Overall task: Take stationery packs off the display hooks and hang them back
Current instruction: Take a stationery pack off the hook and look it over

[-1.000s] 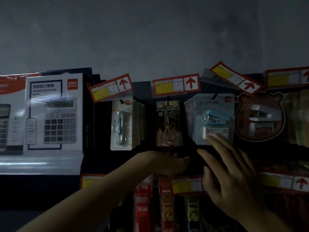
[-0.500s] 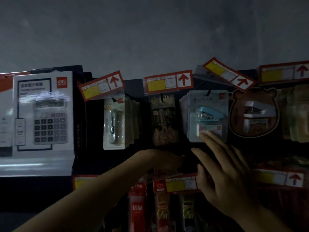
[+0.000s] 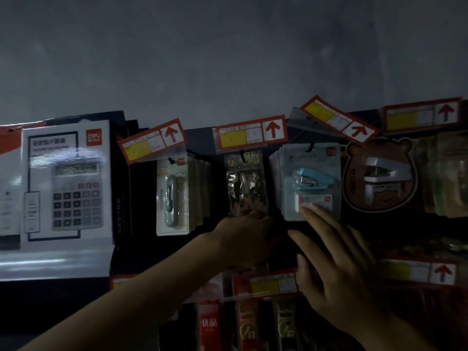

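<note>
A dark clear pack of small items hangs on the middle hook under a red price tag. My left hand reaches up from the lower left, and its fingers close over the pack's bottom edge. To the right hangs a pack with a blue stapler, in front of several more packs. My right hand is open with fingers spread. Its fingertips touch the lower edge of the stapler pack.
A boxed calculator stands at the left. A pale cutter pack hangs left of the dark pack, and a bear-shaped stapler pack hangs at the right. Lower hooks carry more packs and price tags. The scene is dim.
My left hand has risen from below the dark pack to its bottom edge. My right hand keeps its fingertips at the stapler pack's lower edge.
</note>
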A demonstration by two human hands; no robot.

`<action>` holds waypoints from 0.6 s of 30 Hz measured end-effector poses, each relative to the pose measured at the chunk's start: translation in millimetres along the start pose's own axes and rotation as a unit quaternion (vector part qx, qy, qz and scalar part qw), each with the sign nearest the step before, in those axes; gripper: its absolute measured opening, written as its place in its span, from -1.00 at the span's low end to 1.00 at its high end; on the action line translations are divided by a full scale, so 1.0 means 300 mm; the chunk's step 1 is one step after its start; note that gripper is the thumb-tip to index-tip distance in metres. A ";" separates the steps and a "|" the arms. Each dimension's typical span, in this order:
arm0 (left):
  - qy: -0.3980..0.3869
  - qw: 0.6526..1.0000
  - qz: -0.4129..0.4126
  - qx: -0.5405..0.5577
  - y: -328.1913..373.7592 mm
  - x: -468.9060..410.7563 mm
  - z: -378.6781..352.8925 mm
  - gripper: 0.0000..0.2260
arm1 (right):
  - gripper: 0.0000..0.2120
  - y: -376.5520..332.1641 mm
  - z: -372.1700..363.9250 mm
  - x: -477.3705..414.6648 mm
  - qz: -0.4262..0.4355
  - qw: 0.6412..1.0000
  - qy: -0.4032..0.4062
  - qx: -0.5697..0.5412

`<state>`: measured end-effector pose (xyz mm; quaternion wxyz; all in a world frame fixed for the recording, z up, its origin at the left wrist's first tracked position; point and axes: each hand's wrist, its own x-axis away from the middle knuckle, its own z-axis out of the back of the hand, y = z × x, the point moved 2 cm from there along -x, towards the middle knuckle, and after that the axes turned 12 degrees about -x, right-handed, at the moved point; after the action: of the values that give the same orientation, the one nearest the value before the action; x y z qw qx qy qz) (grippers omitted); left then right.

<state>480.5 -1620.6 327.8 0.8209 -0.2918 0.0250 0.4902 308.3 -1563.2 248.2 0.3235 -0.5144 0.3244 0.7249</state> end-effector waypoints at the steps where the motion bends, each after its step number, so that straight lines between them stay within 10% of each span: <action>1: 0.015 1.000 0.000 -0.013 -0.012 0.004 -0.006 -0.44 | -0.59 -0.001 0.002 0.000 -0.003 1.000 -0.001 -0.003; 10: 0.131 0.990 -0.001 -0.054 -0.058 0.248 0.049 -0.50 | -0.60 -0.139 0.071 -0.032 0.011 0.999 -0.036 0.005; 18: 0.219 0.974 0.048 -0.037 -0.122 0.512 -0.125 -0.46 | -0.45 -0.275 0.008 -0.186 -0.156 0.930 -0.326 -0.074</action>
<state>599.1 -1530.9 263.1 0.7592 -0.4212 0.2002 0.4540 387.7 -1521.0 290.8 0.4810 -0.3168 0.0623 0.8151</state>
